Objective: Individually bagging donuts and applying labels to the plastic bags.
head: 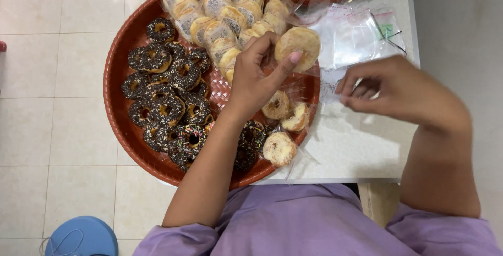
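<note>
Round reddish-brown plastic tray (118,114): woven-look ribbed texture, slight sheen. Chocolate-glazed ring doughnuts (167,107): dark coating, semi-glossy, rough with pale crumbs and coloured sprinkles. Pale golden round bun (301,44) held in left hand (257,78): matt, dry, floury crust. Wrapped pale buns (220,15): thin clear plastic film, crinkled, shiny highlights. Loose clear plastic bags (356,36) near right hand (398,91): glossy, creased, see-through. White tabletop (356,146): smooth, faintly mottled, low sheen. Cream floor tiles (57,130): smooth, satin. Lilac cloth garment (304,224): soft, matt, folded.
</note>
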